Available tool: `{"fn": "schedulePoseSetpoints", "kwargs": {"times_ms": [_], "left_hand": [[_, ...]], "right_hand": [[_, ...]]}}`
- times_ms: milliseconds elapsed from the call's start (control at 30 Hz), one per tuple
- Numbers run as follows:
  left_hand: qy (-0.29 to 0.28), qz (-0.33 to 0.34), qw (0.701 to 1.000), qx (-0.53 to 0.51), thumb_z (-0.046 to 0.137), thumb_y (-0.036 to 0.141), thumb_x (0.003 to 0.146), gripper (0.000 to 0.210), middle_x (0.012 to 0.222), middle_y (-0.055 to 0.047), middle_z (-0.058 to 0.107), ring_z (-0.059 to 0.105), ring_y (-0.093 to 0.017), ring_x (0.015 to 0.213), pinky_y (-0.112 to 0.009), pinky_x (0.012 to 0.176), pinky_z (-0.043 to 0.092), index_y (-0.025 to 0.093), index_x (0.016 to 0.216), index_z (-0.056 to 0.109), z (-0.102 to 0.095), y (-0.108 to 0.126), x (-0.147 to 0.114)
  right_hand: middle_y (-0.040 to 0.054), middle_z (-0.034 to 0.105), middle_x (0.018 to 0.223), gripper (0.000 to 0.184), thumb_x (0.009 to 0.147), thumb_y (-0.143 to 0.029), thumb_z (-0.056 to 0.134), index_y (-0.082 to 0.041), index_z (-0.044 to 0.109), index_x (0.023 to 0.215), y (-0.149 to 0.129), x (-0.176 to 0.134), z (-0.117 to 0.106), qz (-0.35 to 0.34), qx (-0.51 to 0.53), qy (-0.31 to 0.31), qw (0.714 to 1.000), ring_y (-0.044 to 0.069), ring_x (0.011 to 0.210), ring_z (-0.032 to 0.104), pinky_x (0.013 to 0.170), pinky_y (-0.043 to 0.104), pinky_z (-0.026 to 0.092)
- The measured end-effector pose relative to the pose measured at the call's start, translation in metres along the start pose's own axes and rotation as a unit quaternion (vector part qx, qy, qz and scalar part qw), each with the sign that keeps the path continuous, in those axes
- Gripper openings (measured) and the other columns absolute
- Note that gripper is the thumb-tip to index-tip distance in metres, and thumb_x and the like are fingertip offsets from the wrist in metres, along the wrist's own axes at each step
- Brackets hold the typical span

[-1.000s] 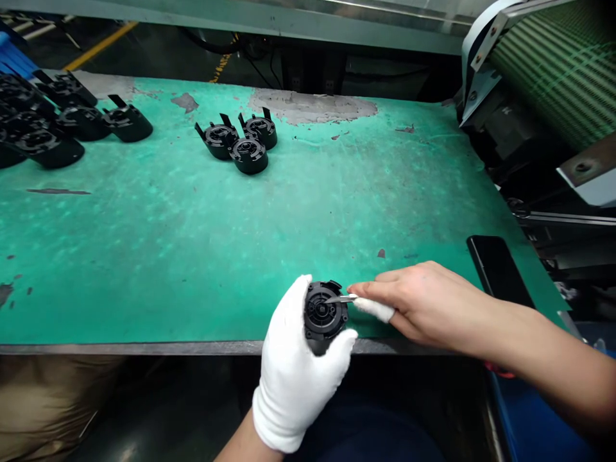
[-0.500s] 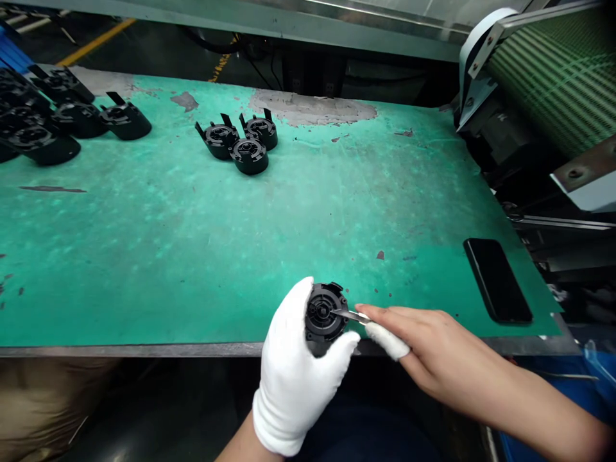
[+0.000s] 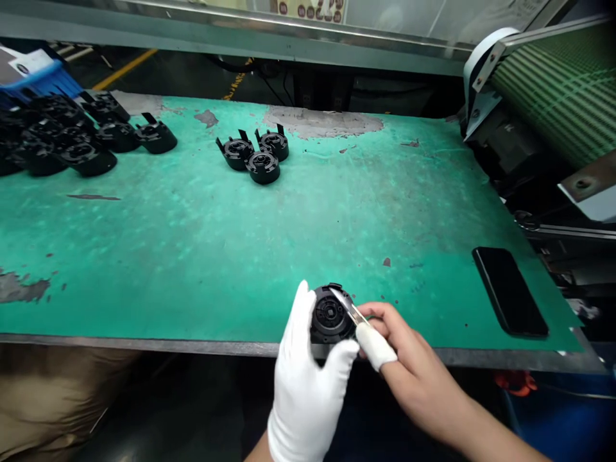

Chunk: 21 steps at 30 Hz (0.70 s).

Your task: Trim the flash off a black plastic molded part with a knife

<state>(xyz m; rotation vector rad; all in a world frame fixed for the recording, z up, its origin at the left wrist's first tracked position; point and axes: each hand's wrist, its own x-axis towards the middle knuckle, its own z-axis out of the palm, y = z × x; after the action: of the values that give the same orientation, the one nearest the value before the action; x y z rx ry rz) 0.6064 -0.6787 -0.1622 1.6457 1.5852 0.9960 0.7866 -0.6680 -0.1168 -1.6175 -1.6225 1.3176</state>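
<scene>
My left hand (image 3: 308, 378), in a white glove, grips a round black plastic part (image 3: 330, 314) near the table's front edge. Rings and a small square centre show on the part's upturned face. Between thumb and fingers of my right hand (image 3: 394, 346) is a slim metal blade, a knife (image 3: 347, 307), its tip at the part's upper rim. A white cover wraps the right thumb; the other fingers are bare. Whether the blade touches the rim I cannot tell.
Three black housings (image 3: 262, 167) stand together on the green tabletop (image 3: 308, 237), and several more (image 3: 86, 154) crowd the far left by a blue bin (image 3: 43, 80). A black phone (image 3: 511, 292) lies at the right. A green conveyor belt (image 3: 558, 83) rises beyond it.
The knife tip has moved from near the part's centre to its upper rim, and the blade is now steeper. My right fingers have curled more. The whole view has shifted slightly.
</scene>
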Motion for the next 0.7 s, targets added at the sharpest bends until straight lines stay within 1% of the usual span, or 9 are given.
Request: {"fn": "schedulePoseSetpoints", "kwargs": {"times_ms": [67, 133, 200, 233, 300, 367, 433, 533, 700], "left_hand": [[-0.02, -0.004, 0.999, 0.045, 0.061, 0.042, 0.094, 0.079, 0.162, -0.015, 0.036, 0.043, -0.035, 0.145, -0.056, 0.112, 0.049, 0.028, 0.16, 0.019, -0.001, 0.003, -0.019], [-0.044, -0.004, 0.996, 0.077, 0.06, 0.037, 0.093, 0.084, 0.163, -0.017, 0.031, 0.041, -0.038, 0.145, -0.06, 0.109, 0.051, 0.027, 0.161, 0.012, -0.003, 0.006, -0.036], [-0.05, -0.008, 0.996, 0.077, 0.061, 0.035, 0.092, 0.085, 0.165, -0.017, 0.027, 0.042, -0.04, 0.145, -0.063, 0.107, 0.051, 0.028, 0.161, 0.012, -0.007, 0.007, -0.044], [-0.041, -0.007, 0.997, 0.072, 0.061, 0.035, 0.091, 0.085, 0.165, -0.017, 0.025, 0.041, -0.04, 0.145, -0.064, 0.107, 0.05, 0.029, 0.161, 0.014, -0.009, 0.008, -0.041], [-0.027, 0.001, 0.998, 0.062, 0.065, 0.038, 0.089, 0.088, 0.166, -0.015, 0.023, 0.04, -0.04, 0.146, -0.065, 0.109, 0.047, 0.029, 0.16, 0.015, -0.014, 0.009, -0.025], [-0.043, 0.004, 0.998, 0.05, 0.07, 0.044, 0.086, 0.093, 0.166, -0.014, 0.025, 0.036, -0.037, 0.148, -0.063, 0.116, 0.041, 0.029, 0.16, 0.015, -0.018, 0.008, 0.001], [-0.088, 0.011, 0.995, 0.034, 0.075, 0.05, 0.082, 0.1, 0.165, -0.012, 0.029, 0.034, -0.033, 0.15, -0.058, 0.121, 0.036, 0.027, 0.159, 0.017, -0.021, 0.005, 0.027], [-0.136, 0.02, 0.99, 0.026, 0.078, 0.055, 0.078, 0.097, 0.159, -0.012, 0.041, 0.041, -0.031, 0.146, -0.054, 0.122, 0.037, 0.026, 0.156, 0.028, -0.021, 0.0, 0.05], [-0.136, 0.024, 0.99, 0.036, 0.081, 0.053, 0.076, 0.087, 0.149, -0.01, 0.053, 0.051, -0.03, 0.138, -0.052, 0.119, 0.041, 0.026, 0.148, 0.04, -0.017, -0.005, 0.052]], "right_hand": [[-0.0002, 0.068, 0.084, 0.029, 0.1, -0.022, 0.039, -0.022, 0.047, 0.128, 0.002, 0.013, 0.007, 0.004, 0.029, 0.039, 0.999, 0.017, 0.068, 0.062, 0.062, 0.028, 0.049], [0.0, 0.068, 0.087, 0.031, 0.098, -0.019, 0.041, -0.023, 0.05, 0.128, 0.003, 0.026, 0.002, -0.014, 0.013, 0.053, 0.998, 0.016, 0.068, 0.061, 0.062, 0.027, 0.048], [0.0013, 0.072, 0.1, 0.038, 0.096, -0.016, 0.045, -0.026, 0.054, 0.131, 0.003, 0.033, -0.015, -0.054, -0.029, 0.048, 0.997, 0.018, 0.08, 0.066, 0.071, 0.029, 0.052], [0.0018, 0.073, 0.112, 0.042, 0.094, -0.013, 0.046, -0.027, 0.055, 0.132, 0.002, 0.034, -0.025, -0.078, -0.055, 0.041, 0.995, 0.019, 0.093, 0.068, 0.081, 0.031, 0.053], [0.0009, 0.068, 0.132, 0.05, 0.091, -0.008, 0.047, -0.03, 0.057, 0.136, 0.002, 0.028, -0.043, -0.114, -0.119, 0.012, 0.986, 0.02, 0.117, 0.065, 0.099, 0.034, 0.049], [0.0008, 0.065, 0.14, 0.054, 0.092, -0.007, 0.046, -0.03, 0.056, 0.14, 0.002, 0.019, -0.055, -0.122, -0.187, -0.026, 0.974, 0.02, 0.124, 0.062, 0.104, 0.036, 0.048], [0.0025, 0.068, 0.135, 0.056, 0.094, -0.009, 0.043, -0.029, 0.053, 0.145, 0.003, 0.011, -0.06, -0.112, -0.247, -0.059, 0.961, 0.022, 0.118, 0.066, 0.097, 0.04, 0.053], [0.0052, 0.071, 0.127, 0.06, 0.092, -0.009, 0.042, -0.029, 0.049, 0.149, 0.006, 0.007, -0.059, -0.098, -0.3, -0.085, 0.945, 0.026, 0.106, 0.07, 0.086, 0.044, 0.057], [0.0061, 0.071, 0.125, 0.062, 0.091, -0.009, 0.042, -0.029, 0.049, 0.149, 0.009, 0.01, -0.057, -0.105, -0.313, -0.08, 0.941, 0.026, 0.104, 0.071, 0.084, 0.043, 0.058]]}}
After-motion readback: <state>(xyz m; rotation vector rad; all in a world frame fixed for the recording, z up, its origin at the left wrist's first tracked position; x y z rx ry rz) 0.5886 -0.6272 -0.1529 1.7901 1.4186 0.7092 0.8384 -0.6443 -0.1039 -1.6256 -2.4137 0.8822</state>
